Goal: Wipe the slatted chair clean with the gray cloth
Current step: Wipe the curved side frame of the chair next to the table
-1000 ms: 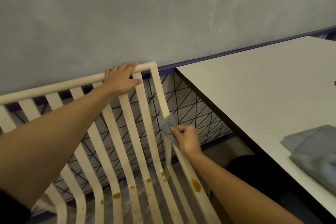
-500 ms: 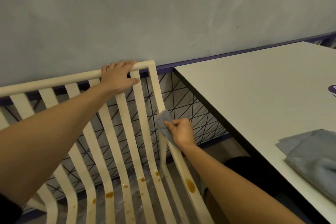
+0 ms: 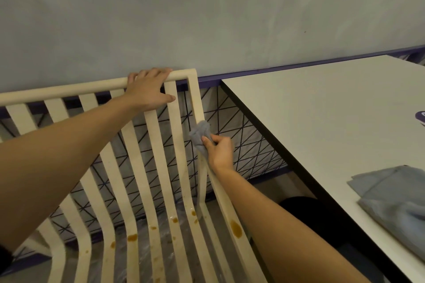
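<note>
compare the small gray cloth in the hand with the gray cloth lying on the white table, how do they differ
The small gray cloth is pinched in the right hand; the folded gray cloth lies untouched. The small gray cloth is bunched against the side rail of the cream slatted chair; the folded gray cloth lies flat on the white table. Both look like blue-gray fabric.
</note>
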Motion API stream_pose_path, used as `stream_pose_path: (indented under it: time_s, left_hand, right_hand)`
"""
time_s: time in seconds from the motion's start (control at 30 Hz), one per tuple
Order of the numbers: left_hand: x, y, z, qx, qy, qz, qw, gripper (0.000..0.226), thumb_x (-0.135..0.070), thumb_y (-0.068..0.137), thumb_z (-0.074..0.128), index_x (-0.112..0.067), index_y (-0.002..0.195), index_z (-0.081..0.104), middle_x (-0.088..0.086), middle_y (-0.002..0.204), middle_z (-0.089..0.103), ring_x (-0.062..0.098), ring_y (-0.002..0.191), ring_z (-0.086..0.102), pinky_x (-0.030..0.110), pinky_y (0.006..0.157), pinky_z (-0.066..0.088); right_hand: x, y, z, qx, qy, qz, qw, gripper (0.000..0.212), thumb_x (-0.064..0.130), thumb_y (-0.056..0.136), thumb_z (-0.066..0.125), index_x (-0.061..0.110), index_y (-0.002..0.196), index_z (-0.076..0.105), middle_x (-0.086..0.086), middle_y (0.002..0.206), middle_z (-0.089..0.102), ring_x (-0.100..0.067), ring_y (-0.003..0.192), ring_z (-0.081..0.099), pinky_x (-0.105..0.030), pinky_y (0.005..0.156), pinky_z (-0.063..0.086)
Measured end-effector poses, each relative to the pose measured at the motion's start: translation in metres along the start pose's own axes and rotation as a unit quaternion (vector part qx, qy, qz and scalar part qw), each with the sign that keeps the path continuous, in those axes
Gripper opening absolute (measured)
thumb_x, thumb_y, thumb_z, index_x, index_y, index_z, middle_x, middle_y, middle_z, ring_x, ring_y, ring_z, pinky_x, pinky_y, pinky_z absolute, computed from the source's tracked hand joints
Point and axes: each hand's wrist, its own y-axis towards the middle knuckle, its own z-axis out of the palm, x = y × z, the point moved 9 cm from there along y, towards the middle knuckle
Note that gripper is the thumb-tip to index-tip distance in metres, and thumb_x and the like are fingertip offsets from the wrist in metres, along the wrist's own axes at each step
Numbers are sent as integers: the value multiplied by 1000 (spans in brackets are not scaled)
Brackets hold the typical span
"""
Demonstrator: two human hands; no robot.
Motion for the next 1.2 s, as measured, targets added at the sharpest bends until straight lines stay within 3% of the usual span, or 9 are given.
stream_pose_path:
  time_s: [0.27, 0.33, 0.4, 0.47, 0.6, 0.77, 0.9, 1.03, 1.2]
  left_hand:
    - [1, -10, 3, 70, 24, 28, 997, 87, -41, 89, 61, -25, 154, 5, 0, 162, 4, 22, 148, 5, 50, 119, 8]
    - [-8, -26, 7, 66, 44, 53, 995, 85, -41, 90, 58, -25, 154, 5, -2, 162, -5, 21, 149, -4, 51, 119, 4]
    - [-22, -48, 19, 82, 64, 88, 991, 87, -41, 91, 57, -25, 154, 0, -4, 161, -12, 19, 148, -11, 51, 119, 1]
    - [-36, -72, 37, 117, 47, 100, 987, 86, -37, 92, 56, -26, 154, -2, -6, 161, -9, 15, 148, -10, 51, 119, -1]
    - [-52, -107, 72, 153, -148, 18, 977, 66, -33, 96, 52, -23, 153, 19, -2, 159, 21, 18, 146, 21, 44, 119, 19]
    - [-70, -156, 126, 175, -402, -138, 888, 42, -19, 99, 49, -19, 141, 47, 1, 143, 50, 17, 132, 45, 27, 107, 35]
    - [-77, -201, 166, 176, -522, -234, 801, 33, -11, 99, 46, -18, 130, 56, 0, 134, 57, 17, 127, 49, 24, 101, 37]
    - [-96, -255, 178, 181, -594, -304, 723, 26, -4, 97, 44, -18, 100, 66, 0, 113, 68, 16, 106, 62, 23, 79, 43]
    - [-143, -334, 181, 222, -614, -350, 672, 25, -9, 98, 47, -18, 99, 70, -3, 100, 73, 13, 84, 66, 29, 75, 43]
  right_hand:
    - [-24, -30, -12, 29, -80, 22, 996, 25, 18, 98, 56, 13, 74, 59, 3, 70, 56, -5, 66, 52, -9, 57, 38]
    - [-20, -35, -5, 45, -120, 35, 991, 17, 22, 101, 49, 11, 95, 60, -2, 84, 59, -14, 80, 60, -14, 67, 43]
    - [-20, -36, 13, 88, -164, 43, 982, 40, 29, 103, 40, 10, 138, 41, -13, 119, 57, -32, 110, 59, -35, 88, 51]
    - [-11, -35, 26, 116, -311, -4, 943, 65, 28, 104, 36, 11, 155, -1, -18, 158, 20, -36, 139, 34, -48, 110, 39]
    - [8, -27, 33, 115, -378, -90, 914, 84, 22, 102, 44, 6, 150, -23, -20, 160, -18, -34, 150, -2, -41, 120, 21]
    - [-7, -33, 34, 155, -416, -117, 889, 97, 18, 98, 53, 18, 148, -30, -18, 161, -17, -39, 145, 22, -46, 111, 38]
    - [-10, -43, 24, 192, -364, -107, 905, 84, 28, 104, 40, 30, 147, -31, -12, 162, -3, -32, 112, 55, -42, 92, 51]
    - [-17, -53, 16, 234, -302, -56, 922, 78, 25, 105, 35, 38, 147, -29, -11, 163, -1, -34, 136, 37, -42, 111, 35]
    - [-31, -74, 5, 271, -285, -5, 920, 76, 28, 106, 33, 42, 145, -31, -14, 162, 5, -33, 144, 27, -43, 117, 25]
